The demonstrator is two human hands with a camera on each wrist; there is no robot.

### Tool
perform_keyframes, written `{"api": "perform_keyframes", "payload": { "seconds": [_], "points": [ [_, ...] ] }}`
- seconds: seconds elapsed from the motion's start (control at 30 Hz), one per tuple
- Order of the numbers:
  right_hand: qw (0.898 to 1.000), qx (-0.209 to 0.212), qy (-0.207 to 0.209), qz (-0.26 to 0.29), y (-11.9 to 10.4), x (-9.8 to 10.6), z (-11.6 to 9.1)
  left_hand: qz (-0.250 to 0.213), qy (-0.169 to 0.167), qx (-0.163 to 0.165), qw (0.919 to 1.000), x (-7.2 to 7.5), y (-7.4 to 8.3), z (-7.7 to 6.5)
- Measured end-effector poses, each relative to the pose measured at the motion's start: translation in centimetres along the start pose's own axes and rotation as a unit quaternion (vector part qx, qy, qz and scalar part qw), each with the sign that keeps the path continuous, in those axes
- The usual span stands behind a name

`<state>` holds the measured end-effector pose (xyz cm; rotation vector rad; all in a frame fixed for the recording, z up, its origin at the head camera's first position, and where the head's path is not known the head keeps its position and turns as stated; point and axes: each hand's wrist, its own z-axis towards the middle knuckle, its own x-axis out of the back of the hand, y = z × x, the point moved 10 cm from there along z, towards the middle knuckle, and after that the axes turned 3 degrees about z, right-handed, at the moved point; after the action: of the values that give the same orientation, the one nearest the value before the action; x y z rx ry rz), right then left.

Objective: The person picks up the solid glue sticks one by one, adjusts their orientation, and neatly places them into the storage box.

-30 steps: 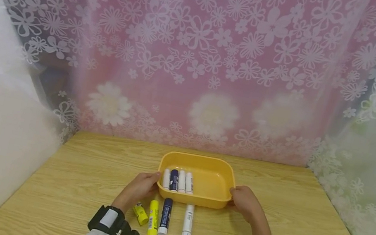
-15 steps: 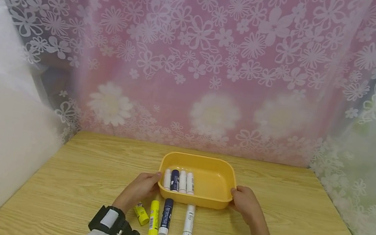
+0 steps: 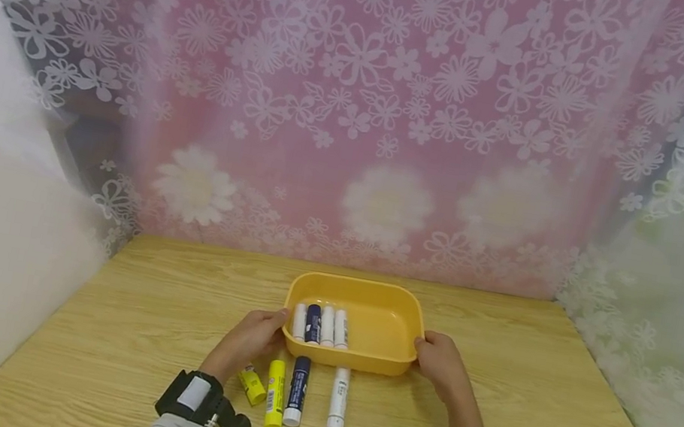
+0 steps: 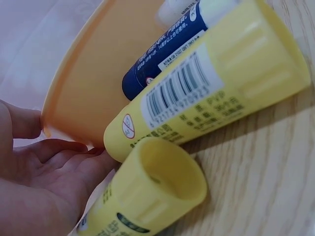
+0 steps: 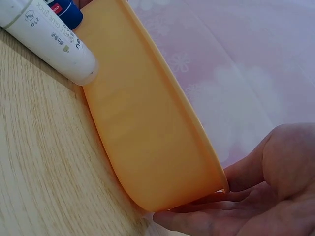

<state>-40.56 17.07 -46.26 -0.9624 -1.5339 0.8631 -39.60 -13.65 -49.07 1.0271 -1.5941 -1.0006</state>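
Note:
A yellow-orange plastic tray (image 3: 380,366) is on the wooden table, with several white and navy glue sticks (image 3: 327,327) lined up in its left half. My left hand (image 3: 251,339) grips the tray's left end, the thumb at the rim and the fingers low against the side. At the opposite end, my right hand (image 3: 442,365) holds it likewise, its thumb (image 5: 246,169) on the rim and fingers (image 5: 192,222) by the bottom edge. Two yellow glue sticks (image 4: 211,83) lie close to my left hand, in front of the tray.
Before the tray also lie a navy glue stick (image 3: 297,393) with a white end and a white glue stick (image 3: 338,401). Around the wooden table (image 3: 161,304) hang a pink flowered curtain (image 3: 389,138) at the back and pale sheets at both sides.

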Motion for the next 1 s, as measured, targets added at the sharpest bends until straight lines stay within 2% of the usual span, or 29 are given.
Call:
{"api": "perform_keyframes", "payload": {
  "seconds": [0.73, 1.0],
  "points": [
    [1.0, 0.001, 0.01, -0.01, 0.19, 0.14, 0.12, 0.003, 0.007, 0.01, 0.9999, 0.0, 0.15, 0.11],
    [1.0, 0.003, 0.013, -0.01, 0.49, 0.21, 0.31, -0.003, -0.013, 0.011, 0.9999, -0.17, 0.34, 0.27]
  ]
}}
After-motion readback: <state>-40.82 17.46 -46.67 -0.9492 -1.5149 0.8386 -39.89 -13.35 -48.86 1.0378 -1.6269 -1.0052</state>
